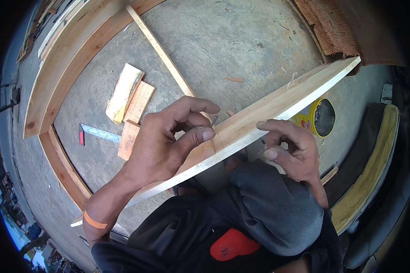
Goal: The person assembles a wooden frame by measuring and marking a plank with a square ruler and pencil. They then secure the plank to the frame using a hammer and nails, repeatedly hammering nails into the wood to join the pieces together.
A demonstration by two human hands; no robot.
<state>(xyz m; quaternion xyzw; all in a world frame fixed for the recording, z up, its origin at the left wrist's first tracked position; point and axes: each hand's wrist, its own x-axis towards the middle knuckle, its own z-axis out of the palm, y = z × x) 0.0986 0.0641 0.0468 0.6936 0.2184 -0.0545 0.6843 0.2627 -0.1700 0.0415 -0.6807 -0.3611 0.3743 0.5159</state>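
Observation:
A long wooden board (278,107) runs slantwise across in front of me, its pale edge facing up toward my body. My left hand (161,136) rests over the board, with thumb and fingers pinching a small nail (214,120) close above the wood. Pencil-like lines cross the board beneath that nail. On the near side of the board's edge, my right hand (294,150) hangs with curled fingers. A tiny dark sliver shows near its fingertips, too small to name.
A yellow tub (315,117) of small metal pieces stands beyond my right hand. Wood offcuts (124,93) and a try square (100,132) lie on the concrete floor at left. A wooden frame (59,86) surrounds them. Curved padded pieces (369,168) lie at right.

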